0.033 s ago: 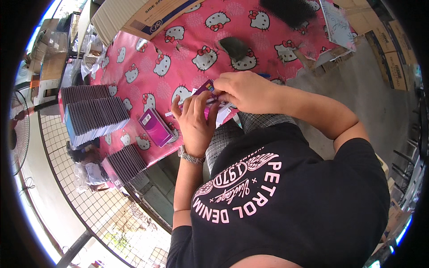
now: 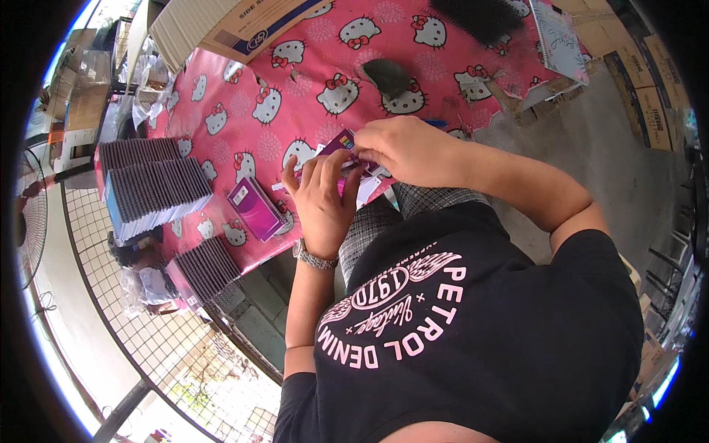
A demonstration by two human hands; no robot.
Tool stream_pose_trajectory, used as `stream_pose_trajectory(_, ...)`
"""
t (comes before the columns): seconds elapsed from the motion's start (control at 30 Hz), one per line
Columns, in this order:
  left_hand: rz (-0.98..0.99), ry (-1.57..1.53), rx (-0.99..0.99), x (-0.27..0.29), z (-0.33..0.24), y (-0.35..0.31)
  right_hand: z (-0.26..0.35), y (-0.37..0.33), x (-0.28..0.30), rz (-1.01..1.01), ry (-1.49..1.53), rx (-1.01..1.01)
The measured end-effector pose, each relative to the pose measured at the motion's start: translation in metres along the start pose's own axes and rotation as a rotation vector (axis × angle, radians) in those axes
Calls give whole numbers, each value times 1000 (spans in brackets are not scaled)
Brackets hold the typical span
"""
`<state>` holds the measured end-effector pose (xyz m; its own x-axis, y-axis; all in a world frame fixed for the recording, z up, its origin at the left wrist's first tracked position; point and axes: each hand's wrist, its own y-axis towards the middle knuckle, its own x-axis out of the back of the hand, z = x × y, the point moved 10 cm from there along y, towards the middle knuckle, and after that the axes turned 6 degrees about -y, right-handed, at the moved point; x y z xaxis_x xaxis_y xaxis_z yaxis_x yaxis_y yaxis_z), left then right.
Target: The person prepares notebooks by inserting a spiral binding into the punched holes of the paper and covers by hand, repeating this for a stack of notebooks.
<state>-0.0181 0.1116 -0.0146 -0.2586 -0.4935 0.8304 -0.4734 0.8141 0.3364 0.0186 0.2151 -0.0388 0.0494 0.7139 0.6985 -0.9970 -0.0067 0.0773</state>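
Observation:
A purple-covered notebook [image 2: 340, 140] lies at the near edge of the table, partly hidden under both my hands. My left hand [image 2: 325, 193] curls over its near side, thumb and fingers closed on it. From the right, my right hand [image 2: 405, 149] reaches in with its fingers pinched together at the notebook's edge. What sits between those fingertips is too small and covered to make out. White pages show below the fingers. Left of my left hand, another purple notebook [image 2: 255, 210] rests flat on the pink tablecloth.
Stacks of spiral notebooks [image 2: 159, 193] stand at the left, with a further stack [image 2: 205, 267] nearer me. A cardboard box [image 2: 236, 29] sits at the far side. Beyond my hands lie a dark grey piece [image 2: 386, 78], a black bristly mass [image 2: 476, 21] and a spiral notebook [image 2: 558, 43].

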Motion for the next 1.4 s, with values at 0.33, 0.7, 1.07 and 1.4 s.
stream_pose_trajectory(0.33, -38, -23, 11, 3, 4, -5, 31, -5, 25, -180, -29, 173)
stream_pose_trajectory(0.7, -14, 19, 9, 2, 1, -8, 28, -10, 24, -171, 85, 154)
stream_pose_trajectory(1.07, 87, 103, -22, -7, 3, -15, -145, 43, 7, 116, -498, 60)
stream_pose_trajectory(1.4, -26, 2, 103, 7, 33, -20, -26, 34, -21, 462, 405, 12)
